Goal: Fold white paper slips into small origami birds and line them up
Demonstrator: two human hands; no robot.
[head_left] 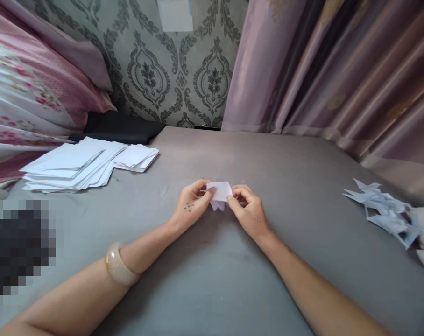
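A small folded white paper (219, 190) is held up between my two hands over the grey surface, with pointed flaps hanging below its lower edge. My left hand (193, 200) pinches its left side, thumb on the near face. On the other side, my right hand (250, 205) grips the right edge between thumb and fingers. The fingers behind the paper are partly hidden. A pale bangle (119, 266) circles my left wrist.
Stacked white sheets (75, 163) lie at the left, beside a smaller stack of paper (137, 156). Several folded pointed paper pieces (390, 210) are heaped at the far right. A black flat item (124, 126) rests at the back left. Curtains (285, 65) hang along the back right.
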